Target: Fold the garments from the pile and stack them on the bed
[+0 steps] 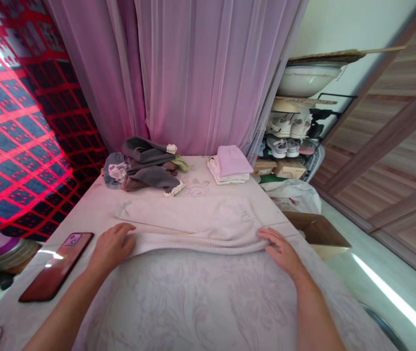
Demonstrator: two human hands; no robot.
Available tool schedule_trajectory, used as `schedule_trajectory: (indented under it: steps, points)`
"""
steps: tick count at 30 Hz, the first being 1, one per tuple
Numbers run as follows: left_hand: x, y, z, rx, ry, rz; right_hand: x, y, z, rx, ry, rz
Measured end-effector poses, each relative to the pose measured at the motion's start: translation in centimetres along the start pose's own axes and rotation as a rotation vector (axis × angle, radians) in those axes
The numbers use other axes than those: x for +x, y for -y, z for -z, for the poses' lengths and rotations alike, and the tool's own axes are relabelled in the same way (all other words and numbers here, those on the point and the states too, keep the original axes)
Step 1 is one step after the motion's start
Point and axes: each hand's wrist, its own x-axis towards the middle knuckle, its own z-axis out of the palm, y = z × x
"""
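A pair of pale pink, fine-striped trousers (226,222) lies sideways on the table, its two legs pointing left and the gathered waist at the right. My left hand (114,246) is at the end of the nearer leg, its bent fingers and thumb closed on the cuff. At the waist end, my right hand (281,251) touches the fabric with fingers stretched out and slightly apart. Behind the trousers sit a heap of dark crumpled clothes (149,165) on the left and a neat folded stack with a lilac cloth (233,161) on top at the right.
A red-brown phone (57,265) lies left of my left forearm on the flower-patterned table cover (200,302). Purple curtains (208,73) hang behind the table. Beyond its right edge are a cardboard box (317,229) and a rack with shoes (284,146).
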Motion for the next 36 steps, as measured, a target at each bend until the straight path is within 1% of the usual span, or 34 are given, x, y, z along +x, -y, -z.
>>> schedule_trajectory:
  steps: [2, 3, 4, 6, 9, 14, 17, 21, 22, 24, 26, 27, 28, 29, 30, 31, 32, 33, 34, 35, 36]
  points:
    - [-0.7, -0.8, -0.8, -0.070, 0.020, -0.209, -0.4, -0.3, 0.1, -0.019, 0.091, -0.011]
    - [-1.2, -1.3, -1.3, -0.095, 0.050, -0.293, -0.5, -0.4, 0.0, -0.043, 0.107, -0.014]
    - [-1.8, -1.7, -1.8, -0.103, 0.081, -0.358, -0.5, -0.6, -0.1, -0.076, 0.103, -0.016]
    - [-2.8, -2.2, -2.8, -0.078, 0.112, -0.426, -0.4, -0.8, -0.4, -0.147, 0.061, -0.016]
    - [-3.6, -2.5, -3.8, -0.016, 0.068, -0.429, 0.2, -1.1, -0.8, -0.202, -0.011, 0.021]
    - [-3.7, -3.1, -3.7, 0.035, -0.041, -0.473, 0.9, -0.8, -0.9, -0.182, -0.104, 0.071]
    - [-3.6, -3.8, -3.6, -0.010, -0.093, -0.477, 0.9, -0.2, -1.1, -0.153, -0.151, 0.022]
    - [-3.6, -4.4, -3.6, -0.041, -0.179, -0.418, 0.7, 0.5, -1.2, -0.117, -0.195, -0.036]
    - [-3.7, -4.6, -3.5, -0.044, -0.186, -0.400, 0.7, 0.6, -1.0, -0.127, -0.214, -0.040]
    - [-3.8, -4.9, -3.4, -0.057, -0.160, -0.370, 0.7, 0.7, -0.2, -0.172, -0.283, -0.046]
    - [-3.9, -5.4, -3.2, -0.080, -0.088, -0.339, 0.7, 0.7, 0.9, -0.218, -0.363, -0.053]
    - [-3.8, -5.7, -3.1, -0.088, -0.044, -0.320, 0.7, 0.7, 1.4, -0.234, -0.382, -0.060]
    - [-3.7, -6.0, -2.9, -0.091, 0.000, -0.301, 0.7, 0.8, 2.0, -0.241, -0.364, -0.069]
    - [-3.5, -6.3, -2.7, -0.086, 0.046, -0.282, 0.7, 0.9, 2.5, -0.234, -0.293, -0.083]
    - [-3.3, -6.6, -2.5, -0.075, 0.090, -0.263, 0.6, 1.1, 2.9, -0.214, -0.175, -0.100]
    - [-3.0, -6.8, -2.3, -0.062, 0.129, -0.246, 0.5, 1.3, 3.3, -0.178, -0.028, -0.120]
    - [-2.6, -6.9, -2.0, -0.052, 0.157, -0.237, 0.4, 1.6, 3.8, -0.129, 0.120, -0.140]
    - [-2.2, -6.9, -1.7, -0.050, 0.169, -0.241, 0.3, 1.9, 4.2, -0.072, 0.238, -0.160]
    - [-1.8, -6.8, -1.5, -0.060, 0.167, -0.257, 0.4, 2.2, 4.6, -0.015, 0.309, -0.178]
    - [-1.4, -6.6, -1.3, -0.080, 0.148, -0.276, 0.7, 2.5, 5.0, 0.030, 0.328, -0.199]
    - [-1.0, -6.2, -1.1, -0.104, 0.116, -0.288, 1.3, 2.7, 5.2, 0.056, 0.309, -0.220]
